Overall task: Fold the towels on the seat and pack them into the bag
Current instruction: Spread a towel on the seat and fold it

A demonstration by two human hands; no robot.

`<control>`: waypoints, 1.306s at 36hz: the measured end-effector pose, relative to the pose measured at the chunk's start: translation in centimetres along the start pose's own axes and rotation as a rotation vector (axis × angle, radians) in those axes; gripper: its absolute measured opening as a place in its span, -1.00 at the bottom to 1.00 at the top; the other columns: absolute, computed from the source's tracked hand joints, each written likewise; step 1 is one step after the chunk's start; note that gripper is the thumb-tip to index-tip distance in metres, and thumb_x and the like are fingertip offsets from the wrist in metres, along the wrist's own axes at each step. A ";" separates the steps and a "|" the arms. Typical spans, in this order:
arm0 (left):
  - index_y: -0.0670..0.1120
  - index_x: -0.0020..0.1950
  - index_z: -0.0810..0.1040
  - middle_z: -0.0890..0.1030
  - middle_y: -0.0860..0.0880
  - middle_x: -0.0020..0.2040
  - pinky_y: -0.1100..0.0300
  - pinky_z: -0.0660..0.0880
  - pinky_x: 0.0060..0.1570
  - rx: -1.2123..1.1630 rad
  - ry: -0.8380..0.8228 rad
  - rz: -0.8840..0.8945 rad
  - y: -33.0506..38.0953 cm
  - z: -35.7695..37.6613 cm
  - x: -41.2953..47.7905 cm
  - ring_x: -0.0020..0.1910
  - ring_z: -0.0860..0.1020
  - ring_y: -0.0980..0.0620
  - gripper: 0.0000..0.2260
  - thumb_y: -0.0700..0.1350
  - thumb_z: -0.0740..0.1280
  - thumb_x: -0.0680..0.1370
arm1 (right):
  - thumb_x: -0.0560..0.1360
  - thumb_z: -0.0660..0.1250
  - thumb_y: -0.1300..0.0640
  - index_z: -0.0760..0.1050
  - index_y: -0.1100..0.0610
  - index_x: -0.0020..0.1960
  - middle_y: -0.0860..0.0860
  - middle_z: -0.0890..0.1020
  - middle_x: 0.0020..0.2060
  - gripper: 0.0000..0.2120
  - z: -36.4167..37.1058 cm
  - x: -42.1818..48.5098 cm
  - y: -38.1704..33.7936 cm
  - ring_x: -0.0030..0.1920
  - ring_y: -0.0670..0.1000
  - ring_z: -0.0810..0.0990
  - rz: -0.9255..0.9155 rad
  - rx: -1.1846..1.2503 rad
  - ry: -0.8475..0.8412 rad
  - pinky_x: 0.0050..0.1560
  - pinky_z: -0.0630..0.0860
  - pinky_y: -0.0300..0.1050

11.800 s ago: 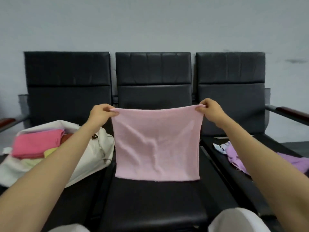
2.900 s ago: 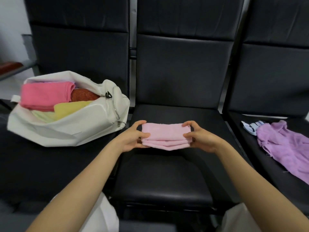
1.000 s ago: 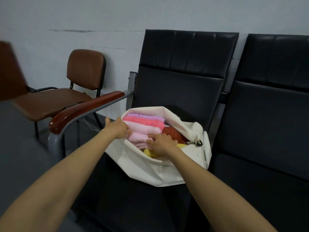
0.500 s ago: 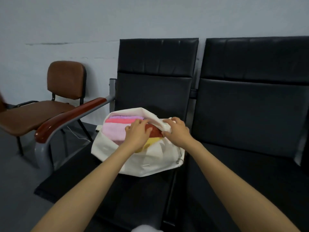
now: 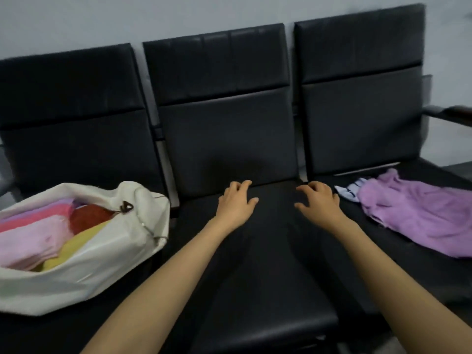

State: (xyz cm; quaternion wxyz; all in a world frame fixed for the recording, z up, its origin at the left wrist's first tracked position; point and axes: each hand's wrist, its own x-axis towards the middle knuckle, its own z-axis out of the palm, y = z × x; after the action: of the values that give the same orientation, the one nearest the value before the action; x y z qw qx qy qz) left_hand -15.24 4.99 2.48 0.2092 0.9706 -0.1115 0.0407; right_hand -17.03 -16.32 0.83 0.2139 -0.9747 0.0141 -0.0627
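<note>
Both your hands are empty right now. Your left hand (image 5: pixel 236 203) and right hand (image 5: pixel 319 203) are out over the back half of the middle seat (image 5: pixel 255 264), fingers loose and a bit spread, gripping nothing. Can't tell if the fingertips touch the cushion or just hover.

On the cushion left of the middle seat is the bag (image 5: pixel 102 264), mouth open, with a pink towel (image 5: pixel 33 241), a yellow towel (image 5: pixel 76 244) and something red (image 5: pixel 89 215) packed inside, so that part looks well along.

The one that matters is the purple towel (image 5: pixel 421 215). It's on the cushion right of the middle seat, crumpled and unfolded, so I'd say it's what's left to do. Its long axis runs on a slant, from the end nearest the middle seat's back corner out toward the front right. A small white-and-blue cloth (image 5: pixel 350 191) lies right up against that closer end, just beside your right hand.

My guess: the next reach goes right, and your right hand is clearly nearer, while the left would have to cross the middle seat. Take the closer end and watch you don't drag the little cloth along.

Behind the middle seat there's just its backrest (image 5: pixel 224 123) and the wall (image 5: pixel 76 16)
</note>
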 end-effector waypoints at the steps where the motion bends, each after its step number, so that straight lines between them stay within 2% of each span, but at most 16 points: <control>1: 0.01 0.53 0.16 0.24 -0.07 0.44 -0.03 0.29 0.34 -0.005 -0.026 0.018 1.4 1.1 0.4 0.40 0.27 -0.11 -0.51 0.06 0.18 0.63 | 0.55 0.30 -0.02 0.33 0.00 0.42 0.09 0.27 0.42 -0.54 -0.3 -0.2 1.8 0.47 0.14 0.13 0.040 -0.010 0.001 0.42 0.13 0.26; 8: 0.00 0.52 0.16 0.22 -0.07 0.45 -0.05 0.31 0.33 -0.026 -0.186 0.127 10.0 8.2 3.5 0.42 0.25 -0.10 -0.52 0.05 0.19 0.63 | 0.53 0.30 -0.05 0.32 0.02 0.41 0.13 0.22 0.43 -0.51 -2.3 -1.3 11.9 0.46 0.16 0.10 0.297 -0.103 -0.067 0.38 0.15 0.21; 13: -0.02 0.51 0.19 0.23 -0.11 0.45 -0.09 0.32 0.33 -0.021 -0.284 0.193 15.2 12.8 5.7 0.42 0.25 -0.13 -0.51 0.06 0.21 0.62 | 0.55 0.27 0.00 0.26 0.10 0.44 0.18 0.30 0.36 -0.49 -3.1 -1.5 18.1 0.37 0.25 0.25 0.485 -0.049 -0.032 0.27 0.31 0.14; 16: -0.05 0.51 0.21 0.24 -0.13 0.45 -0.09 0.31 0.34 -0.012 -0.327 0.225 17.7 15.2 7.0 0.42 0.26 -0.15 -0.50 0.05 0.22 0.61 | 0.54 0.26 0.08 0.21 0.15 0.45 0.22 0.30 0.36 -0.48 -2.8 -1.4 20.7 0.35 0.28 0.28 0.558 -0.006 -0.029 0.28 0.31 0.13; 23: -0.07 0.47 0.31 0.32 -0.17 0.41 -0.06 0.31 0.35 0.022 -0.417 0.335 21.3 20.2 9.2 0.40 0.30 -0.17 -0.56 -0.01 0.22 0.61 | 0.58 0.20 0.13 0.28 0.24 0.37 0.23 0.33 0.33 -0.60 -0.8 -1.3 23.7 0.31 0.26 0.34 0.575 -0.073 -0.095 0.28 0.33 0.06; 26: -0.06 0.48 0.31 0.34 -0.15 0.40 -0.06 0.29 0.36 0.041 -0.439 0.368 22.2 22.0 9.5 0.41 0.31 -0.16 -0.57 -0.04 0.20 0.61 | 0.58 0.15 0.22 0.34 0.24 0.33 0.21 0.36 0.29 -0.67 -0.4 -1.4 24.3 0.30 0.22 0.34 0.565 -0.136 -0.028 0.22 0.37 0.04; 30: -0.02 0.45 0.33 0.37 -0.12 0.38 -0.06 0.26 0.34 0.109 -0.382 0.414 22.7 23.7 9.7 0.37 0.34 -0.14 -0.62 -0.04 0.17 0.63 | 0.56 0.14 0.27 0.36 0.24 0.32 0.19 0.41 0.26 -0.67 -0.1 -1.5 24.8 0.29 0.20 0.38 0.552 -0.222 0.035 0.18 0.40 -0.01; 33: 0.02 0.49 0.27 0.35 -0.10 0.41 -0.10 0.22 0.35 0.161 -0.363 0.440 22.9 24.3 10.0 0.38 0.32 -0.14 -0.60 -0.02 0.15 0.64 | 0.55 0.15 0.28 0.35 0.26 0.30 0.20 0.40 0.27 -0.69 -0.3 -1.3 25.0 0.28 0.21 0.38 0.556 -0.207 0.065 0.17 0.39 0.01; 36: 0.04 0.42 0.39 0.39 -0.11 0.35 -0.09 0.22 0.32 0.219 -0.362 0.452 23.0 24.5 10.5 0.35 0.31 -0.14 -0.65 0.00 0.19 0.63 | 0.56 0.16 0.28 0.37 0.26 0.25 0.23 0.41 0.23 -0.73 -1.6 -0.8 24.9 0.23 0.25 0.38 0.565 -0.112 0.207 0.12 0.38 0.06; 39: -0.01 0.19 0.59 0.44 -0.11 0.22 -0.02 0.33 0.25 0.075 -0.356 0.427 22.8 24.4 10.9 0.27 0.37 -0.12 -0.77 -0.01 0.26 0.60 | 0.58 0.11 0.27 0.40 0.26 0.19 0.24 0.45 0.15 -0.79 -3.4 -0.1 24.5 0.13 0.25 0.44 0.551 0.084 0.388 0.02 0.38 0.05; 42: -0.12 0.04 0.61 0.44 -0.11 0.12 0.11 0.40 0.20 -0.295 -0.259 0.351 22.8 23.9 11.1 0.10 0.45 -0.01 -0.85 -0.09 0.33 0.56 | 0.59 0.06 0.29 0.38 0.23 0.02 0.19 0.53 -0.08 -0.87 -5.0 0.1 23.7 -0.11 0.18 0.50 0.481 0.318 0.533 -0.17 0.38 0.00; 43: -0.14 0.07 0.58 0.45 -0.11 0.15 0.25 0.40 0.16 -0.416 -0.214 0.344 22.9 23.4 11.0 0.06 0.44 0.04 -0.85 -0.12 0.34 0.56 | 0.60 0.06 0.28 0.36 0.20 -0.02 0.14 0.52 -0.16 -0.89 -5.6 0.1 23.3 -0.17 0.14 0.48 0.455 0.414 0.554 -0.23 0.33 -0.04; 45: -0.12 0.25 0.47 0.45 -0.05 0.25 0.47 0.38 0.02 -0.619 -0.218 0.364 23.1 21.9 10.5 0.09 0.44 0.12 -0.71 -0.14 0.37 0.54 | 0.62 0.09 0.25 0.34 0.15 -0.03 0.03 0.50 -0.24 -0.91 -6.8 -0.1 22.1 -0.24 0.00 0.46 0.365 0.581 0.571 -0.27 0.33 -0.16; 47: -0.07 0.37 0.40 0.49 0.02 0.26 0.41 0.45 0.06 -0.778 -0.304 0.386 23.1 20.5 10.2 0.13 0.50 0.13 -0.60 -0.16 0.37 0.55 | 0.61 0.14 0.25 0.38 0.13 -0.04 -0.04 0.53 -0.22 -0.91 -7.9 -0.2 21.0 -0.20 -0.09 0.50 0.234 0.720 0.542 -0.19 0.40 -0.41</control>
State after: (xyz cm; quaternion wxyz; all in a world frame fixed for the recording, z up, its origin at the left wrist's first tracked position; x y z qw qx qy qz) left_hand -10.01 -26.08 -5.70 0.5277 0.7764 -0.3269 -0.1089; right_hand -18.22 -38.61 -0.87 0.5331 -0.7787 0.1565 -0.2914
